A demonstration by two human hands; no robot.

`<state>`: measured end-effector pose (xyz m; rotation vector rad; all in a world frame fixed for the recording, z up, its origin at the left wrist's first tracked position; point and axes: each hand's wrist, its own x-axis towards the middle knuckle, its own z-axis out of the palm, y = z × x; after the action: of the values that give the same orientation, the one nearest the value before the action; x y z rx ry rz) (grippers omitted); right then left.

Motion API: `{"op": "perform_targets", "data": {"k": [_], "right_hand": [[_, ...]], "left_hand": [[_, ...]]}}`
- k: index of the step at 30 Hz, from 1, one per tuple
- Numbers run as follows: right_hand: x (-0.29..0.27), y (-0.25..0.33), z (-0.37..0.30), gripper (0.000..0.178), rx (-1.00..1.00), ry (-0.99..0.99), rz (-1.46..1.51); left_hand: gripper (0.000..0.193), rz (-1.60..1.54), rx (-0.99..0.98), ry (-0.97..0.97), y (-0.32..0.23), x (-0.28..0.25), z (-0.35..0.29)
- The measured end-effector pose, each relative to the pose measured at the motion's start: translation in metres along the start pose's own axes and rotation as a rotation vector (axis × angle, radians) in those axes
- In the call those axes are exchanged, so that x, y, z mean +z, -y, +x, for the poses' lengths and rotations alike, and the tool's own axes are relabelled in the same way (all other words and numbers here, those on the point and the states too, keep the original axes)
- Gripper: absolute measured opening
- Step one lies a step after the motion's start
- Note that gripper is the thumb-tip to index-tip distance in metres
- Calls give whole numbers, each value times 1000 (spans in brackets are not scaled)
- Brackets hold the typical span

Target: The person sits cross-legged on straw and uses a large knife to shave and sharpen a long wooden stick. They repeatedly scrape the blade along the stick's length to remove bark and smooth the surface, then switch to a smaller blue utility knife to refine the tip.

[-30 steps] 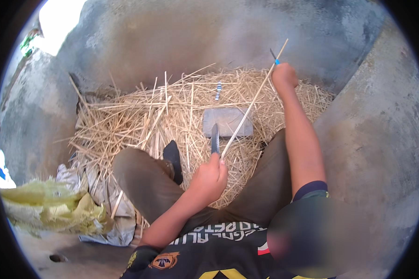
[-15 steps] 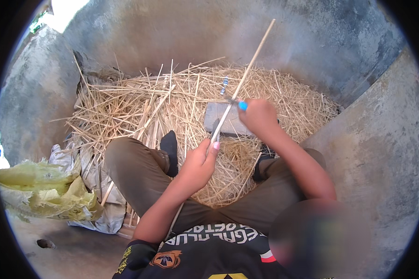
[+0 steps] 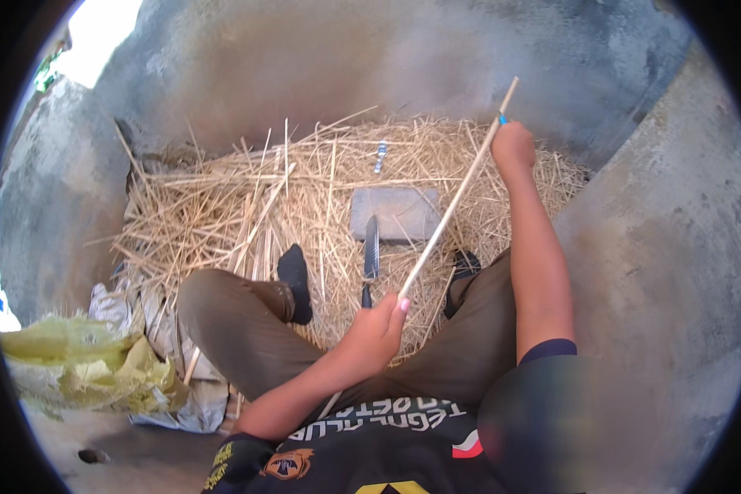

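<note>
Some open room between slanted stick [image 3: 454, 198] and knife's [image 3: 371, 253] edge

Looks like smooth wood on the stick [image 3: 457, 209], metal on the knife blade [image 3: 371, 249], rough stone on the block [image 3: 387, 206], matt concrete on the wall [image 3: 362, 66], crinkled plastic on the yellow sheet [image 3: 82, 350].

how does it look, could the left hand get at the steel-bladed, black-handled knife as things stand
Probably yes: the handle of the knife lies close to the left hand, with nothing seen between them, though that hand is occupied with the long, thin, pale stick.
</note>
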<state>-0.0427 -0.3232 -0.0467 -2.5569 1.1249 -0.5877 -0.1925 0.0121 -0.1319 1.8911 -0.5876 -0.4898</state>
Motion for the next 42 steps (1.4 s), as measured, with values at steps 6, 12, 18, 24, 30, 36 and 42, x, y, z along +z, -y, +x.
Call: {"op": "perform_targets", "data": {"k": [6,12,18,24,30,36,42], "right_hand": [[-10,14,-41,25,-169,53,-62],[34,53,-143,18,-688,190,-46],[50,57,-204,11,-1057,165,33],[80,58,-183,12,-1193,-19,40],[73,62,-92,17,-625,-20,-57],[-3,38,-34,24,-162,-54,-48],[-4,22,-18,23,-123,-47,-136]], "left_hand": [[27,-204,-59,40,5,-21,9],[35,-487,-250,0,2,-45,21],[31,-762,-346,16,0,-64,23],[24,-515,-240,-159,21,-45,25],[26,-392,-91,-179,31,-22,15],[31,-379,-123,118,4,-23,20],[37,-209,-180,105,6,-12,1]]}}
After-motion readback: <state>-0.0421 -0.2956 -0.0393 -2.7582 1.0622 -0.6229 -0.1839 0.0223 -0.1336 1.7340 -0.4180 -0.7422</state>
